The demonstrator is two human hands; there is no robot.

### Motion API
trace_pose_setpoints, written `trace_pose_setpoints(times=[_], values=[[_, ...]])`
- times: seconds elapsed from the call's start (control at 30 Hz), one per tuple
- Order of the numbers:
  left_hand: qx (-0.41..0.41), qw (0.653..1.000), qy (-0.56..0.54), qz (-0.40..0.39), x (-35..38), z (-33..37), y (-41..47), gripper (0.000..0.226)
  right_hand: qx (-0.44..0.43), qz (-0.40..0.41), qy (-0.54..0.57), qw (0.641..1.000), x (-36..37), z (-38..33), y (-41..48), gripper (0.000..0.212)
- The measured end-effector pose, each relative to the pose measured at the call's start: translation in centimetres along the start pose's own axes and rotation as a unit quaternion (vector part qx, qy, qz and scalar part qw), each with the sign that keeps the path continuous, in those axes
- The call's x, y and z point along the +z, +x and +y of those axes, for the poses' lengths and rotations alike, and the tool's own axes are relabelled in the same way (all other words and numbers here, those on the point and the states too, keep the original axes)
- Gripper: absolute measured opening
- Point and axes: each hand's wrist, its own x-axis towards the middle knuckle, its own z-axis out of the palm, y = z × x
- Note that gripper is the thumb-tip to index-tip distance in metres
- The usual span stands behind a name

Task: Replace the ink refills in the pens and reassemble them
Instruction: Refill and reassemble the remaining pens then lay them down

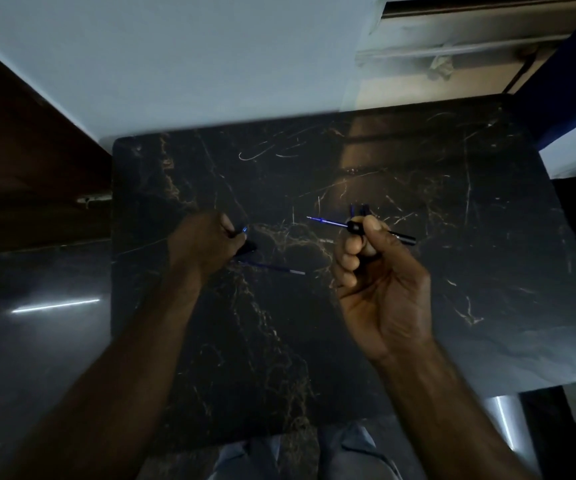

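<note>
We see a dark marbled worktop [418, 271] from above, dimly lit, with both bare hands over it. The right hand [380, 282] holds a black pen barrel [383, 233] raised off the surface, thumb and curled fingers [352, 251] clamped around its middle. A thin blue ink refill [326, 221] sticks out of the barrel's open end, pointing left. Just behind that hand, a few dark blue pen parts [359, 209] lie on the worktop (too blurred for us to tell what they are). The left hand [206, 244] is low over the surface, its fingers closed on a small dark piece [248, 247] with a blue glint beside it; what the piece is we cannot tell. A second refill [276, 269], blue with a pale tip, lies flat on the worktop just below and to the right of that hand, well apart from the right hand.
</note>
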Motion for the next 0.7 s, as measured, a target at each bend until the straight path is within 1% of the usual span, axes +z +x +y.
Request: trace_pose_setpoints(times=[0.13,0.3,0.37,0.4,0.43,0.47,0.5,0.53,0.57,0.6,0.63,0.7], values=[[0.011,1.000,-0.001,-0.002,0.5,-0.1,0.2,0.020,-0.003,-0.001,0.000,1.000,0.0,0.0,-0.4,0.019],[0.012,1.000,0.008,0.016,0.6,-0.3,0.3,0.025,-0.008,-0.004,-0.001,1.000,0.5,-0.1,-0.6,0.022],[0.002,0.999,-0.034,0.039,0.3,0.0,0.3,0.024,-0.013,-0.004,-0.001,1.000,0.7,0.0,-0.8,0.025],[-0.003,0.995,-0.079,0.053,-0.1,0.5,0.2,0.021,-0.017,-0.002,-0.005,1.000,0.8,-0.1,-0.9,0.026],[-0.004,0.987,-0.149,0.067,-0.8,1.2,0.0,0.017,-0.023,-0.001,-0.008,1.000,0.9,-0.1,-1.0,0.026],[-0.002,0.967,-0.245,0.078,-1.7,2.2,-0.2,0.017,-0.031,-0.002,-0.013,0.999,0.9,-0.1,-1.0,0.024],[0.000,0.928,-0.363,0.083,-2.8,3.4,-0.6,0.017,-0.040,0.003,-0.019,0.999,1.1,-0.2,-1.0,0.022],[0.002,0.873,-0.480,0.080,-4.1,4.8,-1.3,0.015,-0.051,0.007,-0.026,0.998,1.4,-0.4,-1.0,0.021],[0.011,0.815,-0.575,0.071,-5.5,6.4,-2.4,0.013,-0.062,0.011,-0.033,0.997,1.7,-0.6,-1.0,0.021],[0.028,0.765,-0.640,0.060,-6.9,7.9,-3.6,0.011,-0.073,0.014,-0.037,0.997,2.1,-0.9,-1.0,0.020],[0.047,0.726,-0.685,0.049,-8.0,9.4,-4.7,0.011,-0.086,0.017,-0.039,0.995,2.6,-1.3,-0.9,0.019],[0.083,0.663,-0.743,0.027,-9.9,11.7,-6.7,0.008,-0.113,0.026,-0.043,0.992,3.5,-2.1,-1.0,0.014]])
